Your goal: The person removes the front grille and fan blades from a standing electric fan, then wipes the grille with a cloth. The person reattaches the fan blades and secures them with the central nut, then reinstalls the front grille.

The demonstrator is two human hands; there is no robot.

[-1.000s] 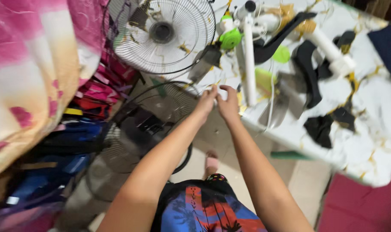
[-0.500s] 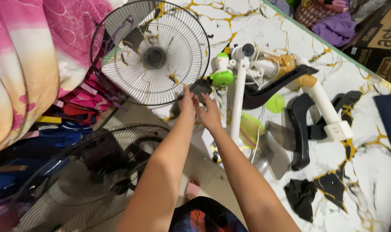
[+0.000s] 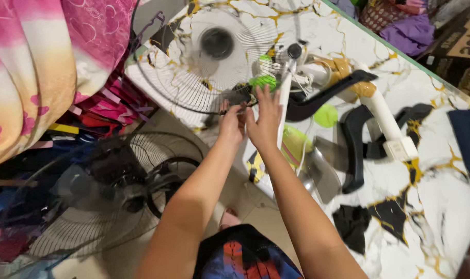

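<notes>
— Where's the round wire fan guard point(image 3: 214, 62)?
— At the desk's point(image 3: 441, 206) near-left edge, ahead of both hands. Left hand point(image 3: 231, 122) pinches its dark rim clip; right hand point(image 3: 264, 120), fingers spread, presses beside the green knob point(image 3: 263, 81).

The table point(image 3: 379, 62) is white marble veined with gold and black. A bright green knob point(image 3: 264, 81) shows by the silver wire fan guard point(image 3: 193, 67) (its hub dark). The curved bracket point(image 3: 322, 98) is black, the tube point(image 3: 384, 116) white. The cloth point(image 3: 44, 57) is pink, cream and yellow, with flowers.
</notes>
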